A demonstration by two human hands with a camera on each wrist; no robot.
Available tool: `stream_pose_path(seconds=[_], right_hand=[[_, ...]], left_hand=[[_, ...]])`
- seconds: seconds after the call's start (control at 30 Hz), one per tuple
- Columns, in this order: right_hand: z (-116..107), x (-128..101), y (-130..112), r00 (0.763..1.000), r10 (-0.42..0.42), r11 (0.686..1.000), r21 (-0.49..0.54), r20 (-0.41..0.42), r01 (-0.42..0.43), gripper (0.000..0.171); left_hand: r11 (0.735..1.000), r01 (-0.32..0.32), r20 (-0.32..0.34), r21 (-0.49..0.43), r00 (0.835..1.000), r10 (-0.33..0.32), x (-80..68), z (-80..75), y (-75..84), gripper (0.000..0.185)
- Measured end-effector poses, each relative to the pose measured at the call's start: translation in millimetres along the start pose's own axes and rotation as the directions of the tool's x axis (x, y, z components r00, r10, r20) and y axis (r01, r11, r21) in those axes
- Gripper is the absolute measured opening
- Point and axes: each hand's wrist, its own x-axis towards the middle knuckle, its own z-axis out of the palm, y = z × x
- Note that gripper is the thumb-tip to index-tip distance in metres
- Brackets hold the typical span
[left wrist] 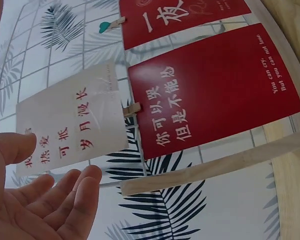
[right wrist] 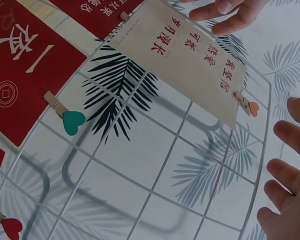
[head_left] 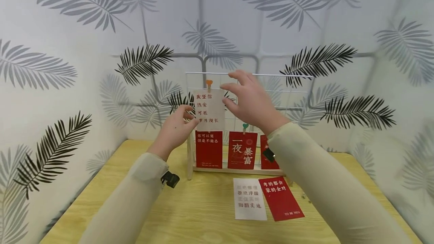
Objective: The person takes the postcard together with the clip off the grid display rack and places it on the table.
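A white card (head_left: 209,110) with red Chinese lettering hangs at the upper left of a white wire grid rack (head_left: 249,73). An orange heart-topped wooden clip (right wrist: 248,104) pinches its top edge. Close to the card's left edge is my left hand (head_left: 177,129), fingers loosely bent; in the left wrist view it is in front of the card's lower-left side and grips nothing. To the right of the card is my right hand (head_left: 252,101), fingers spread and nothing between them. Whether any fingertip touches the card is hard to tell.
Below hang red cards (head_left: 209,157), one with a green heart clip (right wrist: 70,117), another by a red heart clip (right wrist: 11,227). A wooden foot (head_left: 189,161) supports the rack. A white card (head_left: 249,210) and a red card (head_left: 283,202) lie on the wooden table (head_left: 190,214).
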Motion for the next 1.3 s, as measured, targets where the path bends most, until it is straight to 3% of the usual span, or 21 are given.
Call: stream_pose_path(seconds=[0.47, 0.77, 1.3], right_hand=[[0, 36, -9, 0.995, 0.055, 0.994, -0.101, 0.085, -0.047, 0.041], [1, 54, -18, 0.975, 0.126, 0.980, -0.178, 0.185, -0.093, 0.042], [16, 60, -18, 0.971, 0.174, 0.968, -0.211, 0.165, -0.138, 0.035]], left_hand=[[0.996, 0.035, -0.035, 0.084, 0.999, -0.032, 17.3, 3.1, 2.8, 0.049], [0.993, -0.010, -0.048, 0.117, 0.999, 0.015, 24.3, 4.5, 5.2, 0.038], [0.993, -0.015, -0.081, 0.118, 0.996, 0.024, 29.8, 6.5, 5.4, 0.026]])
